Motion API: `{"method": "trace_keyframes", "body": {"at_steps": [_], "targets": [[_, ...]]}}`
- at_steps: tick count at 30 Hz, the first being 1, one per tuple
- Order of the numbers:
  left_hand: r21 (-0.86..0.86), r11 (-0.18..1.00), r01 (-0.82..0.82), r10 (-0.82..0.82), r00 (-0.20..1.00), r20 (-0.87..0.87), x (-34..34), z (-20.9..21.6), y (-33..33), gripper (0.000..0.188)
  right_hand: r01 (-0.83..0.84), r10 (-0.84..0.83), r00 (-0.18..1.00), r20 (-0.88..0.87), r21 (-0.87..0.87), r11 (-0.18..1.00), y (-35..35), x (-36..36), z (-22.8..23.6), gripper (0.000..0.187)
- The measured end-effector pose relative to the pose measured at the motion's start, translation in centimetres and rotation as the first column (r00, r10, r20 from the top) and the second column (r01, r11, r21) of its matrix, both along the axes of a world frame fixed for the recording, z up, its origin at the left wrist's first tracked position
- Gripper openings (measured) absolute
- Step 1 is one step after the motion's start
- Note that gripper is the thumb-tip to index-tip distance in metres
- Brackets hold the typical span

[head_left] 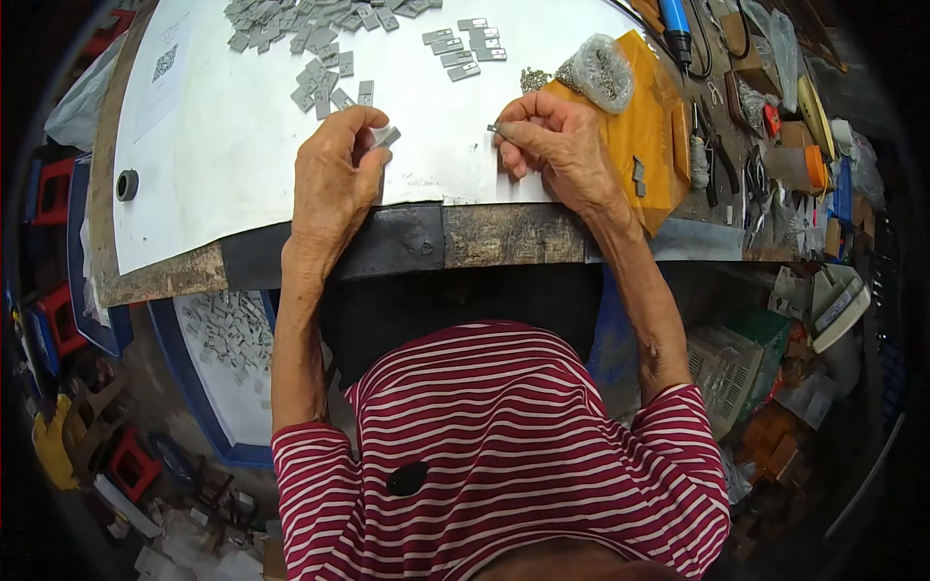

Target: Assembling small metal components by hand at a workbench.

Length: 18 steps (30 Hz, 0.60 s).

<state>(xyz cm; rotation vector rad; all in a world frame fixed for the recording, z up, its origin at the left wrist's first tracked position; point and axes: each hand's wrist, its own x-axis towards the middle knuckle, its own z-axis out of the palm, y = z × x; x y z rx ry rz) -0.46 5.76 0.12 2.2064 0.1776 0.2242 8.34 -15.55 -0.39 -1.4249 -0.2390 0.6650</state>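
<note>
My left hand is closed on a small grey rectangular piece, held between thumb and fingers just above the white table covering. In a pinch, my right hand holds a tiny dark metal part by its end; its exact kind is too small to tell. Loose grey pieces lie just beyond my left hand, with a larger heap farther back. Several more grey pieces rest in rows at the far middle. Close behind my right hand is a small pile of tiny metal parts.
A clear bag of small metal parts sits on a yellow padded envelope. Pliers and a blue-handled tool lie at the right. A black tape roll is at the left. Below the table, a blue-rimmed tray holds grey pieces.
</note>
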Motion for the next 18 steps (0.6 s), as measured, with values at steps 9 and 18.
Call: {"method": "trace_keyframes", "body": {"at_steps": [9,18], "targets": [[0.125,0.992,0.033,-0.045,0.995,0.093,0.3,-0.9,-0.4,0.013,0.039,-0.039,0.999,-0.016,-0.020,0.999,0.3,-0.2,0.4,0.014],[-0.076,0.994,0.075,-0.066,0.990,0.121,1.6,-0.1,-2.8,0.010,0.063,-0.024,0.983,0.180,-0.218,0.974,1.1,-0.6,1.5,0.012]]}}
